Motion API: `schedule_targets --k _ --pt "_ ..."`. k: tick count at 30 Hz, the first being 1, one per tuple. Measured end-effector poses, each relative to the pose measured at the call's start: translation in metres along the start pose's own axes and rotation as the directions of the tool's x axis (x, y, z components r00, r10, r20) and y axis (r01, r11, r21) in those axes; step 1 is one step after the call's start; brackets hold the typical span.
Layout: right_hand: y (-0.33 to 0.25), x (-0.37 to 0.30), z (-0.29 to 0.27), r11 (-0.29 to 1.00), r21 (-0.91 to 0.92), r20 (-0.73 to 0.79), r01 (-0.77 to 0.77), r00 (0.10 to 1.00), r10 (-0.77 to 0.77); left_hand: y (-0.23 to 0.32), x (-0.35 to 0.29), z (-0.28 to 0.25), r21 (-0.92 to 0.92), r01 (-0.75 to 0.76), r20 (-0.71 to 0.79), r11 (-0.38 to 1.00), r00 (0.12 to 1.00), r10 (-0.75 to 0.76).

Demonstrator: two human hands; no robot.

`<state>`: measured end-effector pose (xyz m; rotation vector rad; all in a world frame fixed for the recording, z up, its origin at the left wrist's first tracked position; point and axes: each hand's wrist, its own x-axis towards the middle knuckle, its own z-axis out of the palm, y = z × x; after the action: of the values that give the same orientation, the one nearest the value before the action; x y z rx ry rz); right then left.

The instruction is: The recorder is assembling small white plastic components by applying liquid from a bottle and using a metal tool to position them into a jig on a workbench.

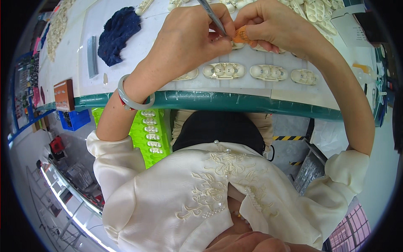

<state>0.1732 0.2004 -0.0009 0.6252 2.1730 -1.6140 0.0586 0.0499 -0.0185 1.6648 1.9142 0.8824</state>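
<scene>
My left hand [195, 31], with a pale bangle on its wrist, is closed round a slim grey metal tool [213, 16]. The tool's tip points down toward my right hand; its exact kind is not clear. Pinched in the fingers of my right hand [273, 23] is a small orange piece of film or label [241, 35]. Both hands meet over a cream oval plastic part, mostly hidden beneath them. In a row nearer to me lie similar oval parts with round bumps: one in the middle [224, 71], one to its right [268, 72] and a smaller-looking one [304, 77].
A dark blue cloth [119, 35] and a bundle of grey sticks [92, 56] lie on the left of the white table. Cream parts [317, 12] are heaped at the far right. A green tray [142, 138] with parts stands below the table's green edge [201, 100].
</scene>
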Motion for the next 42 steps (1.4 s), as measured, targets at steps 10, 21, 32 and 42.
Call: schedule_targets --k 10,21,32,42 --pt "-0.018 0.006 0.008 0.988 -0.037 -0.029 -0.150 0.988 0.149 0.005 0.002 -0.046 -0.377 0.296 -0.048 0.878 0.940 -0.338" --pt "0.000 0.006 0.014 1.000 -0.018 -0.090 -0.013 0.996 0.012 -0.014 -0.014 -0.019 -0.203 0.121 0.049 0.972 0.992 -0.113" --pt "-0.032 0.008 0.005 0.964 0.003 0.032 -0.265 0.964 0.265 0.000 -0.005 -0.030 -0.219 0.128 0.099 0.967 0.989 -0.109" --pt "-0.008 0.014 -0.001 0.986 0.027 0.119 -0.164 0.980 0.160 -0.006 -0.015 -0.009 -0.010 0.028 -0.058 1.000 0.998 -0.028"
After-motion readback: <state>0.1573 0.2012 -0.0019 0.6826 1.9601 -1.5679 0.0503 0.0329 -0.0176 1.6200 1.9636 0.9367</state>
